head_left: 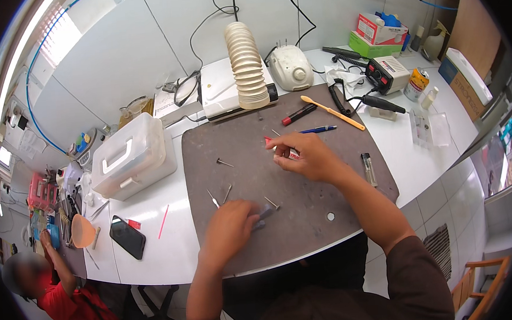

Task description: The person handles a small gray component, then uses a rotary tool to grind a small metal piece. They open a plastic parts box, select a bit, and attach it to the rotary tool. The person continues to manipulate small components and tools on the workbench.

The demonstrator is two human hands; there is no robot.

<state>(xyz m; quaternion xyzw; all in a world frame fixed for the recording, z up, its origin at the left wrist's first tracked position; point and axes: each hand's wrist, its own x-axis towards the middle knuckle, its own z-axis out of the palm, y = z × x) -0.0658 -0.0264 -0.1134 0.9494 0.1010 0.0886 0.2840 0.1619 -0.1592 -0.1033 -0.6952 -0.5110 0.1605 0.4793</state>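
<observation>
My right hand (309, 154), over the middle of the brown mat (296, 239), has its fingers curled around a small white-and-red item (294, 155), perhaps a tube. Nearer me, my left hand (228, 227) is low over the mat, smeared by motion. Beside its fingers is a bluish-grey piece (265, 213); I cannot tell whether it is gripped. Thin metal bits lie around: one (225, 162) farther off, one (272, 203) between my hands, and a pointed one (213, 198) by the left hand. A blue pen (318, 130) rests beyond my right hand.
An orange toothbrush (332, 113) and a red-and-black marker (299, 114) lie at the mat's far side. Behind stands a ribbed hose (244, 67). To the left are a clear plastic case (133, 159) and a phone (127, 237). Another person (64, 289) sits far left.
</observation>
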